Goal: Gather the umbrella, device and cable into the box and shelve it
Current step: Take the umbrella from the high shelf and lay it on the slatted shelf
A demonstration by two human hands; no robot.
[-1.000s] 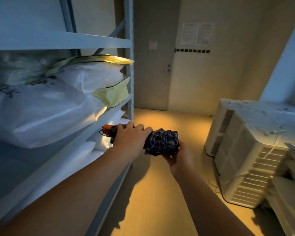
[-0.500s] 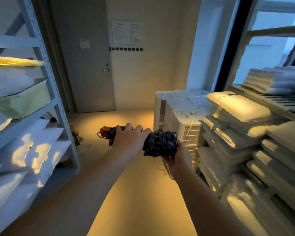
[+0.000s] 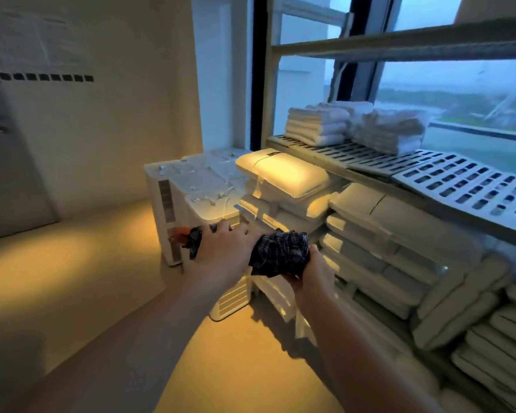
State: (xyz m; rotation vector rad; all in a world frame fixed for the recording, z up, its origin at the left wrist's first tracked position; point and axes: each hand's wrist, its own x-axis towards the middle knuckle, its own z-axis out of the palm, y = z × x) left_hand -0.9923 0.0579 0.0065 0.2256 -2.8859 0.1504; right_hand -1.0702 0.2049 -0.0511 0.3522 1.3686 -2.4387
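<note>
I see the folded plaid umbrella (image 3: 280, 253) held level in mid-air by 2 hands. The left hand (image 3: 224, 248) wraps over its middle and the right hand (image 3: 313, 275) curls under the loose canopy end — I judge to keep the fabric bunched. Its orange handle (image 3: 181, 232) points toward the white appliance units (image 3: 191, 180). Under the slatted shelf (image 3: 459, 180), bagged pillows (image 3: 399, 234) crowd together; no box shows.

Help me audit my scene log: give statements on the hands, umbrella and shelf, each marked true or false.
1. The left hand and right hand both grip the folded umbrella. True.
2. The umbrella lies in a box. False: it is held in the air.
3. Folded towels sit on the slatted shelf. True.
4. The umbrella is opened out. False: it is folded up.
</note>
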